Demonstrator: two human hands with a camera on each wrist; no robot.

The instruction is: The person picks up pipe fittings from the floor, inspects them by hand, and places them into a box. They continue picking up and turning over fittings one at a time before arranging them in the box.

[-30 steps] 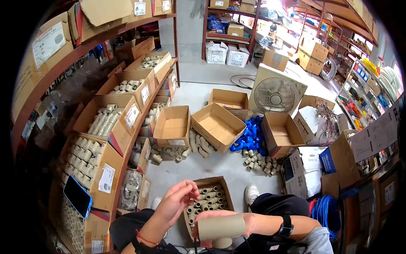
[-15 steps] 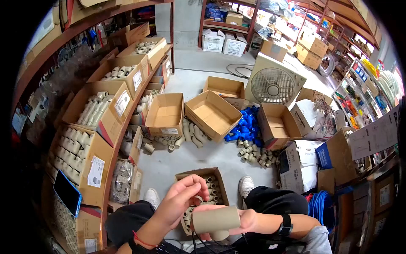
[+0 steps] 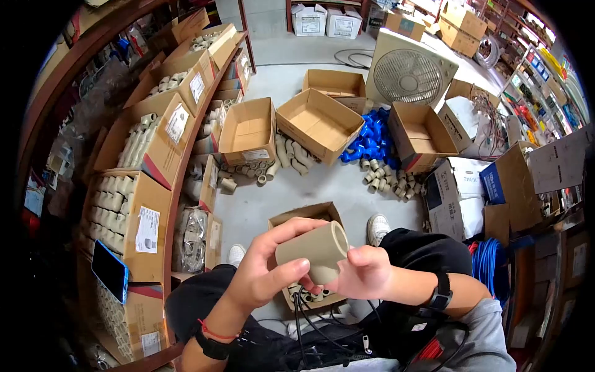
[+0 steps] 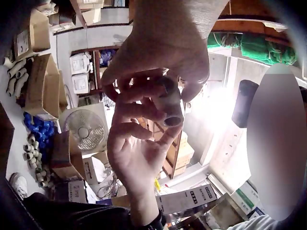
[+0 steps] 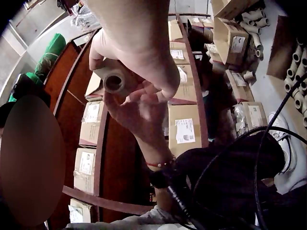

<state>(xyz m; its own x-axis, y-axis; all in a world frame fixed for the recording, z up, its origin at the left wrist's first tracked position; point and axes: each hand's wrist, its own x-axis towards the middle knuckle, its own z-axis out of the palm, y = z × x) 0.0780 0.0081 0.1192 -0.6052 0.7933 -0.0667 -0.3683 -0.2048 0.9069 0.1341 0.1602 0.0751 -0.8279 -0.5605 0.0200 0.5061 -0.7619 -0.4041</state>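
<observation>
A beige plastic pipe tee (image 3: 312, 251) is held between both hands above the lap, its wide open end tipped up and to the right. My left hand (image 3: 257, 271) grips it from the left, thumb across the near side and fingers over the far side. From the right and below, my right hand (image 3: 367, 273) holds it near the open end. The left wrist view shows the tee (image 4: 171, 108) with fingers of both hands around it. Behind the hands, between the feet, stands a cardboard box (image 3: 297, 215) of beige fittings, mostly hidden.
Shelved boxes of beige fittings (image 3: 114, 208) line the left side, with a blue-edged phone (image 3: 110, 271) leaning there. Ahead are cardboard boxes (image 3: 248, 127), blue fittings (image 3: 372, 133), loose beige fittings (image 3: 378, 178) and a box fan (image 3: 409, 74). Black cables (image 3: 304, 316) hang below the hands.
My left hand has come onto the tee and now grips it. The tee has risen and turned, so its right end now tilts up. The head view has tipped further down.
</observation>
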